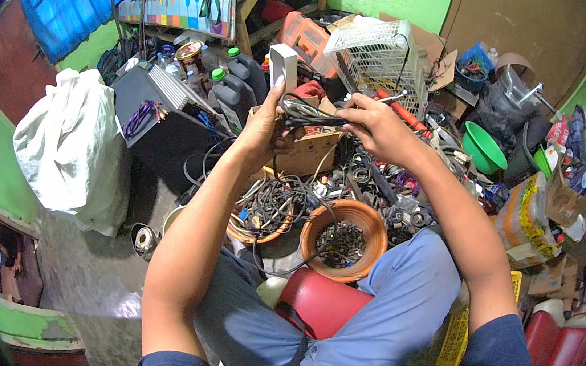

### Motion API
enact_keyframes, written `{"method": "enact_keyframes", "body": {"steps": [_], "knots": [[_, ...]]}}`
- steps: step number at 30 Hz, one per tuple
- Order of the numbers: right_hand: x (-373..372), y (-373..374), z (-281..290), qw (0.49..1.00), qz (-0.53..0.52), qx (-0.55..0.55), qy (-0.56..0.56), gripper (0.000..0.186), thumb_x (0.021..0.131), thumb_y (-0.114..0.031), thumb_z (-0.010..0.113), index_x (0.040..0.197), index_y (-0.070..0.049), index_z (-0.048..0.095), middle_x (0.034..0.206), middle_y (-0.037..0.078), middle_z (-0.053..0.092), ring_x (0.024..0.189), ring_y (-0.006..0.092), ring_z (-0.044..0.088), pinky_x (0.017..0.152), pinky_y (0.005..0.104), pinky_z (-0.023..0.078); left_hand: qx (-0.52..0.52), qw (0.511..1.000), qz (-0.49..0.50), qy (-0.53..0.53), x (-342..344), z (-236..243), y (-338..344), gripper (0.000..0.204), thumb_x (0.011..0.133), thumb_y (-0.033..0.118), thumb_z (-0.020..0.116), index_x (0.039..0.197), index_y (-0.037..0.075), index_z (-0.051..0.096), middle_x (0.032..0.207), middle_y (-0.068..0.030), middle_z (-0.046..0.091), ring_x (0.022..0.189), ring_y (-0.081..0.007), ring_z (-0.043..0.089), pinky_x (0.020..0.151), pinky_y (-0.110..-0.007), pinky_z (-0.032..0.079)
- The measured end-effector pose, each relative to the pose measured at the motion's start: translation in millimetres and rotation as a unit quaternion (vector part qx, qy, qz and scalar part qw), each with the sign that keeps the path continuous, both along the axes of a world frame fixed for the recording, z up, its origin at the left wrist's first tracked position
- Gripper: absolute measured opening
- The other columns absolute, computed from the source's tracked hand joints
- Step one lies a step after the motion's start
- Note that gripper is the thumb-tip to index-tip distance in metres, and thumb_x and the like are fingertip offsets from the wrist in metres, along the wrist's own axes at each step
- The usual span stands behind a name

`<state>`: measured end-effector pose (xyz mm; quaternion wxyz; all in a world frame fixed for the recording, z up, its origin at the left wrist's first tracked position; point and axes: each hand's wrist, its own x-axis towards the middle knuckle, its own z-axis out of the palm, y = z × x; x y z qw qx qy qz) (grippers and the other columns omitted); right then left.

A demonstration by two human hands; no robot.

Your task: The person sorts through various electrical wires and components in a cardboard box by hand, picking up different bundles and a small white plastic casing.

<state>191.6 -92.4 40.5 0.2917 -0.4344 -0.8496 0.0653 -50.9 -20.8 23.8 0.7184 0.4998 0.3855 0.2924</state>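
Observation:
A bundle of black cables (307, 115) is held up in front of me between both hands. My left hand (268, 127) is closed around its left end, thumb raised. My right hand (362, 119) grips the right part with bent fingers. Behind them stand a white rectangular box (282, 63) and a cardboard box (311, 151). Loose strands hang toward a coil of cables (267, 208) in an orange basin and past an orange pot (381, 245) of small metal parts.
A white sack (70, 152) and dark speaker-like box (157, 145) stand left, near jugs (230, 95). A white wire basket (380, 55), green bowl (482, 145), taped carton (524, 220) and yellow crate (451, 339) lie right. Loose clutter covers the floor ahead, around my legs.

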Motion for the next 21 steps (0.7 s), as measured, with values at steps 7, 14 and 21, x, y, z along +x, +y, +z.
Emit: {"method": "enact_keyframes", "body": {"steps": [7, 14, 21], "knots": [[6, 10, -19, 0.998, 0.005, 0.021, -0.053, 0.045, 0.088, -0.002, 0.060, 0.133, -0.006, 0.058, 0.114, 0.019, 0.061, 0.107, 0.0395, 0.062, 0.093, 0.0454, 0.050, 0.183, 0.975, 0.021, 0.125, 6, -8, -5, 0.024, 0.104, 0.032, 0.053, 0.105, 0.009, 0.061, 0.072, 0.0053, 0.052, 0.060, -0.0043, 0.044, 0.051, -0.024, 0.034], [-6, 1, -11, 0.992, -0.046, 0.057, -0.101, 0.037, 0.091, -0.015, 0.061, 0.124, -0.002, 0.057, 0.110, 0.016, 0.060, 0.101, 0.0356, 0.057, 0.091, 0.0448, 0.048, 0.231, 0.967, 0.031, 0.105, 9, -7, -10, 0.023, 0.106, 0.031, 0.050, 0.096, 0.010, 0.056, 0.072, 0.0057, 0.050, 0.061, -0.0034, 0.043, 0.051, -0.023, 0.034], [-14, 0, -3, 0.963, -0.057, 0.194, -0.179, 0.020, 0.086, -0.017, 0.067, 0.098, -0.005, 0.057, 0.095, 0.011, 0.055, 0.090, 0.0317, 0.053, 0.083, 0.0435, 0.045, 0.197, 0.975, 0.009, 0.105, 5, -3, -10, 0.020, 0.105, 0.029, 0.051, 0.096, 0.011, 0.056, 0.074, 0.0062, 0.050, 0.064, -0.0026, 0.044, 0.053, -0.021, 0.036]]}}
